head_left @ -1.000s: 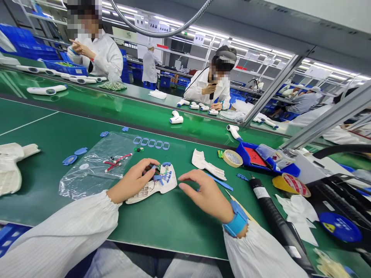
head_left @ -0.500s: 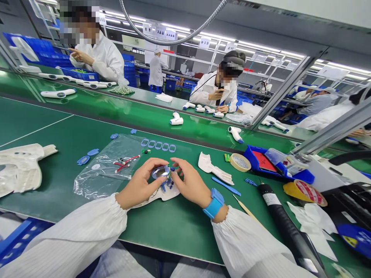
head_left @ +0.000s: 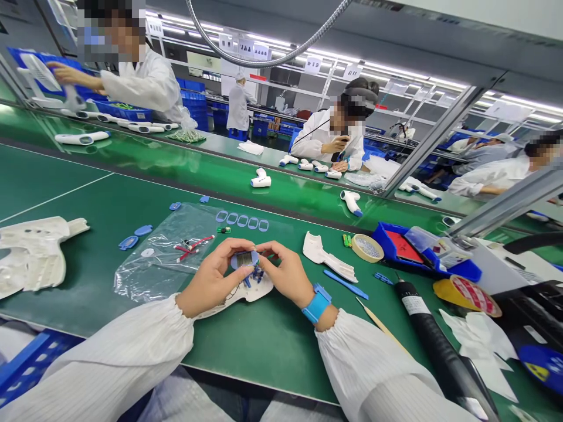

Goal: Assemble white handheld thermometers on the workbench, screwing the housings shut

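- My left hand (head_left: 211,275) is curled nearly closed, thumb and fingers pinching the blue-framed display module (head_left: 244,259) by its left side.
- My right hand (head_left: 288,275) meets the module's right end, fingers bent and thumb drawn in; I cannot tell what, if anything, sits between its fingertips.
- The module is tilted just over a white shell half (head_left: 255,292), which lies on the table beneath both hands; I can't make out whether they touch.
- Toward me, green table (head_left: 250,343) runs between the sleeves to its near edge, giving both wrists room to draw back.
- Left, a clear plastic bag (head_left: 143,269) reaches close to my left hand, red-sheathed wires (head_left: 193,251) on top.
- Beyond the fingers, five blue frames (head_left: 242,221) stand in a row, short of the conveyor (head_left: 189,165) along the far edge.
- Right, a second white shell piece (head_left: 328,256), a blue strip (head_left: 345,284) and a thin stick (head_left: 380,321) limit sideways travel.
- Farther right, a black power screwdriver (head_left: 433,343) slants across the table, a blue bin (head_left: 461,269) behind it.
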